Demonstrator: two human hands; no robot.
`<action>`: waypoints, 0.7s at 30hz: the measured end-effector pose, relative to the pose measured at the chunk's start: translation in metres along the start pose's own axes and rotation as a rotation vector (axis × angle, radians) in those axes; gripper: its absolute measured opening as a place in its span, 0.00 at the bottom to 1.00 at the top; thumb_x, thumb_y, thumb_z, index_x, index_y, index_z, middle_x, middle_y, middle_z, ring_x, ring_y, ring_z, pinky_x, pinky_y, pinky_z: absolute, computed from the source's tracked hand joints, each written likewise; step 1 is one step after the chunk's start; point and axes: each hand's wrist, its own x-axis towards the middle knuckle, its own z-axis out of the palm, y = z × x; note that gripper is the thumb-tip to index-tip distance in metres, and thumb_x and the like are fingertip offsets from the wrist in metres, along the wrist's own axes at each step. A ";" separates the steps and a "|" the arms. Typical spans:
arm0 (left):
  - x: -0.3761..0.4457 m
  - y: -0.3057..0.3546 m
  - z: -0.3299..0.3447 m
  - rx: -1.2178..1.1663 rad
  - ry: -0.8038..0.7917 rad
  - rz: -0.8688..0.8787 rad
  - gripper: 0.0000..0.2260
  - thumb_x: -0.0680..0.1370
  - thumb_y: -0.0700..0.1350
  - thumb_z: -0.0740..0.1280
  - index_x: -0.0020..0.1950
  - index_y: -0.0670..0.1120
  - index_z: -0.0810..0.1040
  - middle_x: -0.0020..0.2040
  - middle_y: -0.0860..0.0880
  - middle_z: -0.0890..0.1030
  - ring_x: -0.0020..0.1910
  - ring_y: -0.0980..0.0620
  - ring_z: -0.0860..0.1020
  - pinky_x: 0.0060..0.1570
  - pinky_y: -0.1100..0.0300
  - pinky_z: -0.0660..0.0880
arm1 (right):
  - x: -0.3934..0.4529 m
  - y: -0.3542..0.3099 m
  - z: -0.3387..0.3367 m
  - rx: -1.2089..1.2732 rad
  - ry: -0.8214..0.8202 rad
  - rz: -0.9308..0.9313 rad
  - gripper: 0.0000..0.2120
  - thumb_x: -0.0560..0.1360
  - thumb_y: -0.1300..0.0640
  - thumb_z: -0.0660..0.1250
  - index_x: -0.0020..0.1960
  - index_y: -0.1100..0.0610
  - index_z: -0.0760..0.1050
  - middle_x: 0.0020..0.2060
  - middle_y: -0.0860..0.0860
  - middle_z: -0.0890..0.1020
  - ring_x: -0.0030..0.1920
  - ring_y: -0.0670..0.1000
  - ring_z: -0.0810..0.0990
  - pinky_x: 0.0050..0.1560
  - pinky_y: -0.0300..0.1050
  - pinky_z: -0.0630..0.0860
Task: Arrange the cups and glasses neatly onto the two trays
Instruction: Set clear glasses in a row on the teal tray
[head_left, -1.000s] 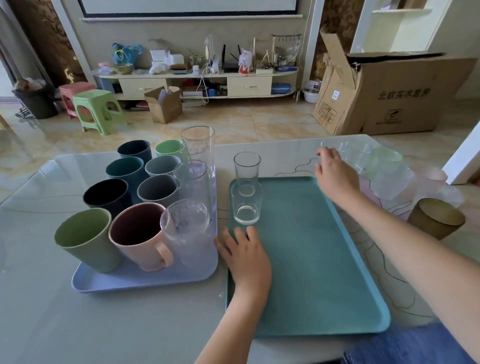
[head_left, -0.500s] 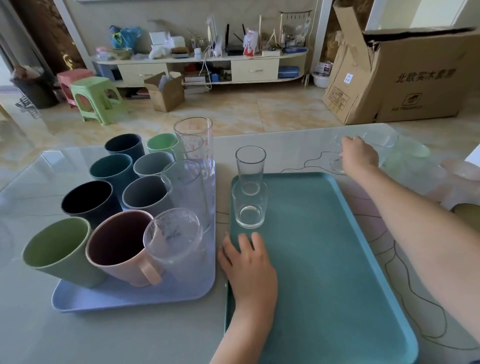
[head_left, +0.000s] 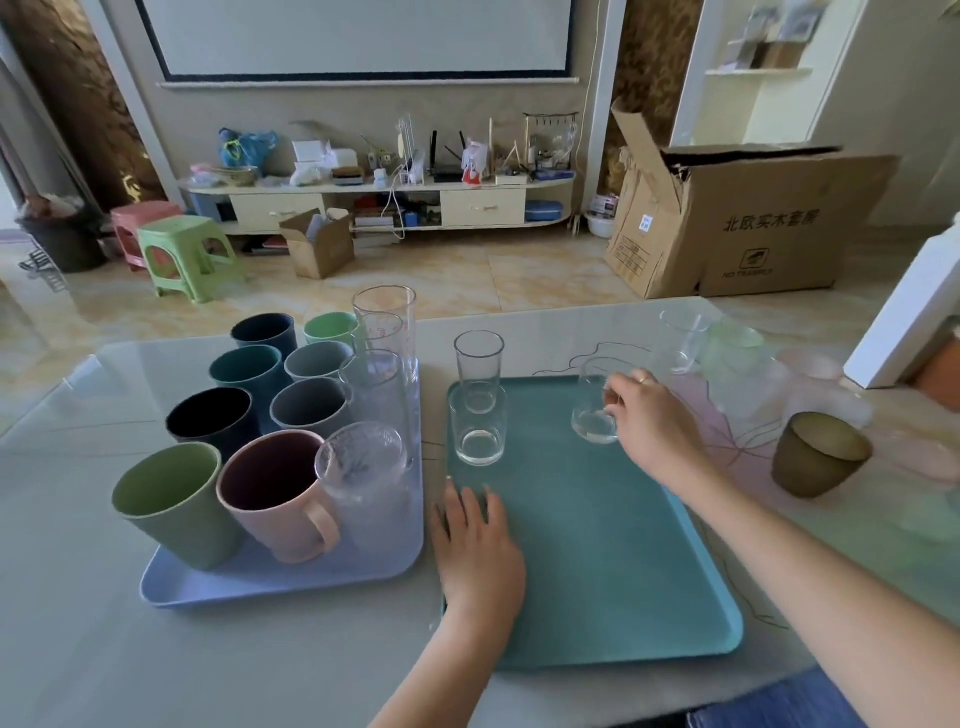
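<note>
- Two trays side by side on table (head_left: 78, 597); left tray (head_left: 208, 590) just beside right tray (head_left: 623, 571).
- Left tray: mugs (head_left: 249, 452) in two columns, tall glasses (head_left: 382, 374) in a column along its right edge.
- Right tray: two glasses (head_left: 478, 405) at far left corner, one behind the other.
- Left hand (head_left: 480, 551) flat on right tray's near left edge.
- Right hand (head_left: 654, 426) holds a glass (head_left: 595, 402) over right tray's far part.
- More cups (head_left: 818, 452) on table right of right tray.
</note>
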 end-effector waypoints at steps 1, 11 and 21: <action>-0.007 -0.003 0.000 0.011 0.016 0.014 0.19 0.64 0.49 0.67 0.50 0.42 0.83 0.48 0.38 0.83 0.55 0.37 0.80 0.56 0.41 0.72 | -0.013 -0.007 -0.001 0.028 -0.016 0.005 0.02 0.77 0.62 0.62 0.46 0.57 0.72 0.44 0.51 0.71 0.38 0.55 0.71 0.35 0.44 0.66; -0.037 -0.014 -0.018 -0.133 -0.011 -0.118 0.20 0.67 0.49 0.54 0.46 0.45 0.82 0.48 0.47 0.84 0.58 0.37 0.78 0.59 0.38 0.58 | -0.087 -0.076 0.008 0.139 -0.174 -0.162 0.03 0.78 0.59 0.61 0.47 0.54 0.74 0.44 0.48 0.72 0.36 0.51 0.70 0.35 0.43 0.66; -0.037 -0.016 -0.013 -0.197 0.100 -0.166 0.09 0.64 0.41 0.59 0.40 0.45 0.76 0.40 0.49 0.81 0.57 0.40 0.79 0.60 0.46 0.59 | -0.076 -0.107 0.023 0.112 -0.234 -0.297 0.06 0.78 0.63 0.58 0.49 0.56 0.72 0.49 0.50 0.74 0.47 0.54 0.81 0.38 0.48 0.76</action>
